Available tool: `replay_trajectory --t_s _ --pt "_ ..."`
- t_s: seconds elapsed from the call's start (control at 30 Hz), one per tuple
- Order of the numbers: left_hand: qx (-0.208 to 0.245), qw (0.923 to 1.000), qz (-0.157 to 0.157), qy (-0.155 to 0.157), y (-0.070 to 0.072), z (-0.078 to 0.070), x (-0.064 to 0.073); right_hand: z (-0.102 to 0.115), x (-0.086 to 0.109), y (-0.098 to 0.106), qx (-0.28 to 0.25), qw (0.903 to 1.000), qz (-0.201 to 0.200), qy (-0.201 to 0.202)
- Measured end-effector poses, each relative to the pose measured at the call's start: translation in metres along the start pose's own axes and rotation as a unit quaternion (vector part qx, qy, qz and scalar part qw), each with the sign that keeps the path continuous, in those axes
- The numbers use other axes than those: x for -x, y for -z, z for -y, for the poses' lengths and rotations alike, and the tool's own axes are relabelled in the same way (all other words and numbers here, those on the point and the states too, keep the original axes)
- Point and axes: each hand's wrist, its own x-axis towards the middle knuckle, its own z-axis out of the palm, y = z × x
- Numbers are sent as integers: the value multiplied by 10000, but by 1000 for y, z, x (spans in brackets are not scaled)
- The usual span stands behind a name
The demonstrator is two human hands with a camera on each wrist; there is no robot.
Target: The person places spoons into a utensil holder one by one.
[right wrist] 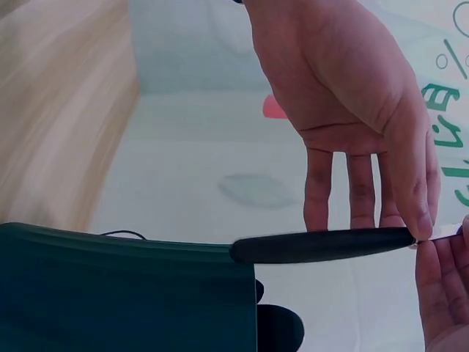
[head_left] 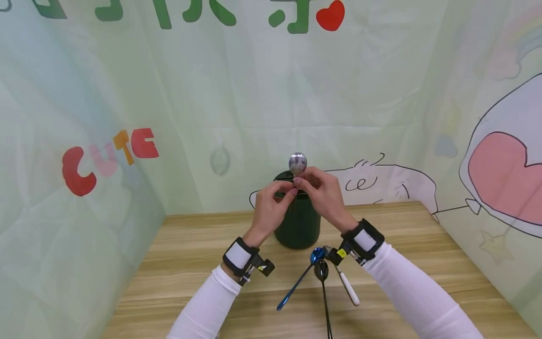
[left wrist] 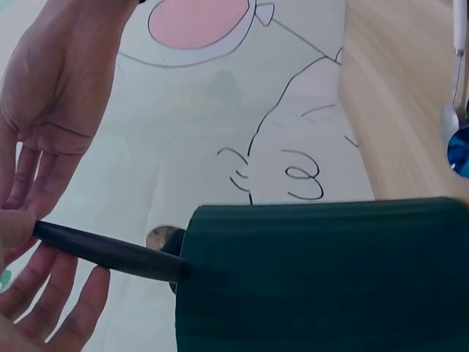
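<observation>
A spoon (head_left: 298, 163) with a shiny metal bowl and a black handle (right wrist: 326, 246) stands upright, bowl up. My left hand (head_left: 272, 207) pinches it at the top of the handle. Just above, my right hand (head_left: 325, 195) pinches it close under the bowl. Right below and behind the hands is a dark green cylindrical container (head_left: 297, 228). In the right wrist view the handle's lower end overlaps the container's rim. Dark rounded utensil heads (right wrist: 282, 326) show beyond that rim, mostly hidden by the container.
On the wooden table (head_left: 190, 263), in front of the container, lie a blue spoon (head_left: 294, 289), a black spoon (head_left: 322, 270) and a white-handled utensil (head_left: 349, 288), their heads close together. A printed cloth (head_left: 254, 94) hangs behind and at both sides.
</observation>
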Motion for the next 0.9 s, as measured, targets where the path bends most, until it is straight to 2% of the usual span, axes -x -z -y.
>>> replay_trajectory --t_s 0.17,0.3,0.7,0.9 --pt "-104 9997 -184 80 2 8 -13 -30 -15 -10 39 10000 -57 -1" --pt "-190 9994 -255 133 2 13 -20 -39 -25 -12 72 9999 -74 -79" --pt "-285 9989 -357 89 3 16 -38 -40 -43 -9 229 9996 -141 -27" --pt "-390 9986 -305 168 0 23 -40 -44 -43 -9 408 9990 -129 -109"
